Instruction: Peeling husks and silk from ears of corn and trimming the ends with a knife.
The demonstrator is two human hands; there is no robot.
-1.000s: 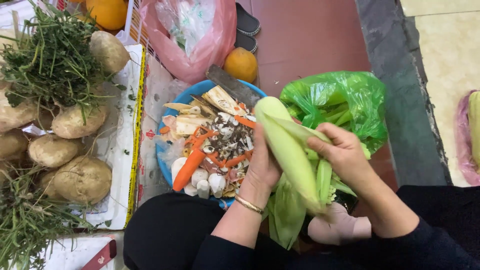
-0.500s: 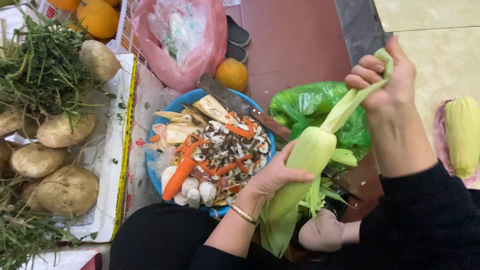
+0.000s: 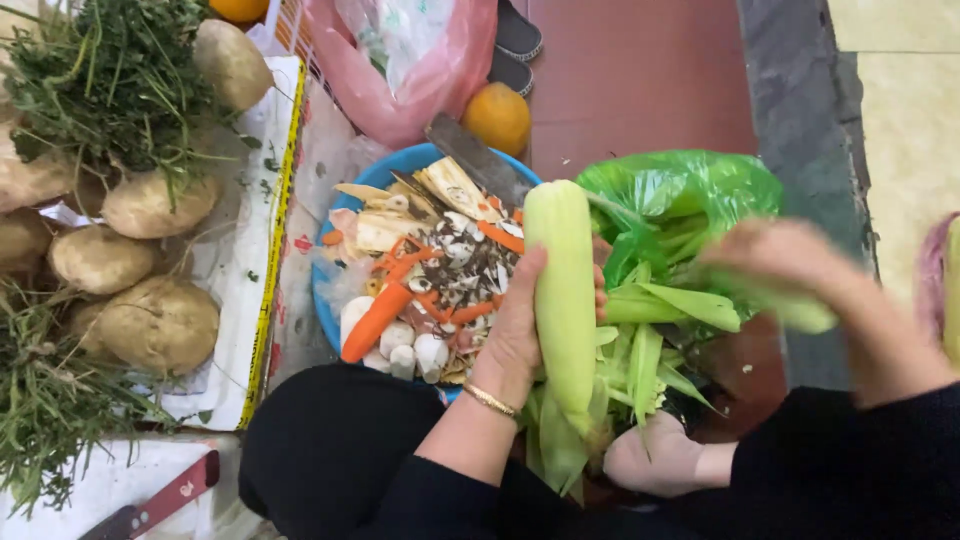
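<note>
Corn cob (image 3: 563, 290), gripped by left hand (image 3: 520, 335), hangs over red tiled floor (image 3: 640, 80); right hand (image 3: 800, 270) blurred, grip unclear.

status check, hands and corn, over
Left hand gripping corn cob upright. Right hand blurred, on green husk strip. Blue bowl of scraps beside.

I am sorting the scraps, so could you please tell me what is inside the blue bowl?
The blue bowl holds carrot pieces, pale root chunks and mixed peelings, with a knife across its rim. The left hand and corn cob cover its right side.
</note>
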